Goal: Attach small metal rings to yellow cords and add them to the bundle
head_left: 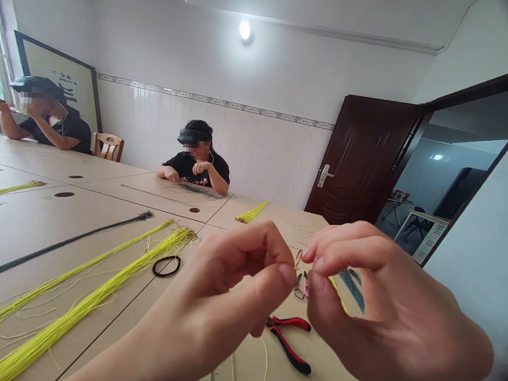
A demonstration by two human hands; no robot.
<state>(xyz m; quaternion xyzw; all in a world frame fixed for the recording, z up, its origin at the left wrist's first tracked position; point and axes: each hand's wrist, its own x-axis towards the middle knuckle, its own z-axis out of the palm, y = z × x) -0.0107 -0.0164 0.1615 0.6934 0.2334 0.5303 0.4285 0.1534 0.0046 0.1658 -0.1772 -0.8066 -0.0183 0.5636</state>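
Held up close to the camera, my left hand (233, 293) is closed in a pinch on a small copper-coloured wire loop (298, 257). A trace of yellow shows at the loop's base. My right hand (397, 311) faces it, thumb and forefinger drawn together right beside the loop. What lies between those right fingertips is too small to make out. Below the hands, pliers (290, 351) with red and black handles lie on the table. Small scissors (298, 292) and a pink-handled tool (305, 284) show in the gap between the hands. A thin pale cord (266, 362) curves beneath.
Yellow cord bundles (99, 296) and a dark cord bundle (68, 237) stretch across the table's left side. A black elastic band (167, 258) lies near them. One ruler (221, 380) is at the front. Two people (203, 166) sit across the table. Right of them stands an open door (365, 157).
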